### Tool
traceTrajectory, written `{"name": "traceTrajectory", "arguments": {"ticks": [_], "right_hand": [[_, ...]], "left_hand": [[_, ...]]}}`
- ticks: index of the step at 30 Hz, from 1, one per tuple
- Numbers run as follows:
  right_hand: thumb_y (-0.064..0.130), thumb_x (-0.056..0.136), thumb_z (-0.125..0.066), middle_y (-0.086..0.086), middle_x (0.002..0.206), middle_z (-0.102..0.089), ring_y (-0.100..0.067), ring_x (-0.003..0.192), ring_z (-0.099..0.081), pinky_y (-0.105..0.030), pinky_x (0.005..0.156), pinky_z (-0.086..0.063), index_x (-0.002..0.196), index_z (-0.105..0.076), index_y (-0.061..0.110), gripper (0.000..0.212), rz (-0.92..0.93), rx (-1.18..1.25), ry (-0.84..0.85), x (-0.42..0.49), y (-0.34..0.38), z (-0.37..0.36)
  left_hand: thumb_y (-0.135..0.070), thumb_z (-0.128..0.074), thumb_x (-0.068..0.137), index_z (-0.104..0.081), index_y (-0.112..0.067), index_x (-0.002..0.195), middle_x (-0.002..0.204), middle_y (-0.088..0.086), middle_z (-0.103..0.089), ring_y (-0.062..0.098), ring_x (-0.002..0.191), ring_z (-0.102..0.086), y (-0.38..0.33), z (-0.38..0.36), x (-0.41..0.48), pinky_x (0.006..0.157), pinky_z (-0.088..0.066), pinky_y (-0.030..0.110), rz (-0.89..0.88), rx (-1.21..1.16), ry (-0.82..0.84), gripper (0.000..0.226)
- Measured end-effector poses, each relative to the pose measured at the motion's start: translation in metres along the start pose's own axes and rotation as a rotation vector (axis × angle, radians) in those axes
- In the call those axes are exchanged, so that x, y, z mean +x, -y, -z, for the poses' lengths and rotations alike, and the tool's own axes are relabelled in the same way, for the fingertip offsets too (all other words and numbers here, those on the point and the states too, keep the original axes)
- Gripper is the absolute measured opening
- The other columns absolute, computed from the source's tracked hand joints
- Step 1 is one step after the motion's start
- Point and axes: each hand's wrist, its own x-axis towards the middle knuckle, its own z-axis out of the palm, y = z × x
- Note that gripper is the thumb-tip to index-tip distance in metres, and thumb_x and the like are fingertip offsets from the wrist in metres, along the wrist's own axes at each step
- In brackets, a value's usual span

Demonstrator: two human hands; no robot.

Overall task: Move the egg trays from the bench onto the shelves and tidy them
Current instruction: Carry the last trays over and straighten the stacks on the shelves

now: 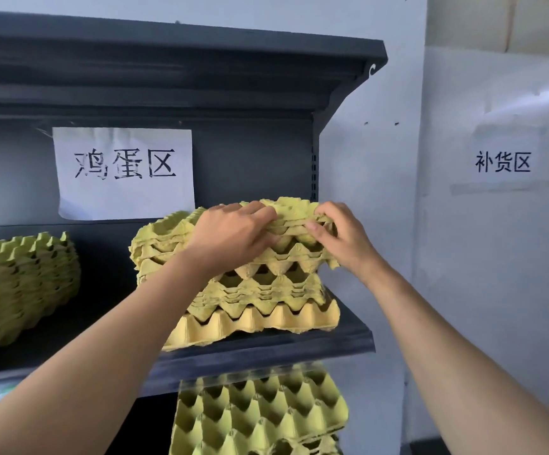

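Left hand (pixel 233 238) and right hand (pixel 342 239) each curl fingers over and thumb under the top egg trays (pixel 294 210) of the uneven stack (pixel 260 290) at the right front corner of the shelf (pixel 266 353), likely to square them.

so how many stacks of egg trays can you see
3: a left stack on the shelf, a middle stack beside it, a lower stack underneath. Others may be hidden.

A large paper sign (pixel 124 174) hangs left of a smaller sign (pixel 503 160) on the white wall (pixel 496 274).
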Motion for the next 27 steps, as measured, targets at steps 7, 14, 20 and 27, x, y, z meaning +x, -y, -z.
{"name": "traceTrajectory", "arguments": {"ticks": [7,14,20,27], "right_hand": [[0.036,0.093,-0.056,-0.002,0.111,-0.054,-0.014,0.093,-0.050,-0.025,0.078,-0.036,0.108,-0.055,0.016,0.025,0.067,-0.050,-0.012,0.028,0.004,0.010],[0.047,0.087,-0.059,0.003,0.113,-0.054,-0.015,0.098,-0.052,-0.034,0.083,-0.045,0.111,-0.050,0.024,0.035,0.043,-0.053,0.002,0.010,-0.003,0.013],[0.046,0.082,-0.066,-0.002,0.118,-0.044,-0.017,0.108,-0.046,-0.030,0.088,-0.039,0.116,-0.048,0.012,0.051,0.054,-0.055,-0.013,-0.010,-0.011,0.001],[0.044,0.092,-0.052,0.001,0.094,-0.066,0.007,0.056,-0.040,-0.022,0.062,-0.036,0.112,-0.047,0.018,0.033,-0.034,0.006,0.046,-0.008,-0.010,0.001]], "left_hand": [[-0.045,-0.042,0.094,-0.053,-0.020,0.114,0.123,-0.006,-0.057,0.026,0.085,-0.064,-0.002,-0.001,0.008,0.060,-0.034,0.026,0.101,-0.014,-0.109,0.033],[-0.060,-0.034,0.090,-0.048,-0.025,0.113,0.119,-0.010,-0.055,0.020,0.087,-0.060,-0.005,0.006,0.006,0.061,-0.033,0.026,0.069,-0.013,0.033,0.045],[-0.085,-0.026,0.066,-0.045,-0.024,0.115,0.121,-0.010,-0.054,0.016,0.087,-0.058,-0.004,0.001,0.001,0.060,-0.031,0.025,0.000,0.087,0.067,0.081],[-0.080,-0.039,0.071,-0.044,-0.023,0.112,0.100,-0.007,-0.059,0.016,0.078,-0.051,-0.006,0.001,0.008,0.058,-0.037,0.027,0.037,0.039,0.158,0.070]]}}
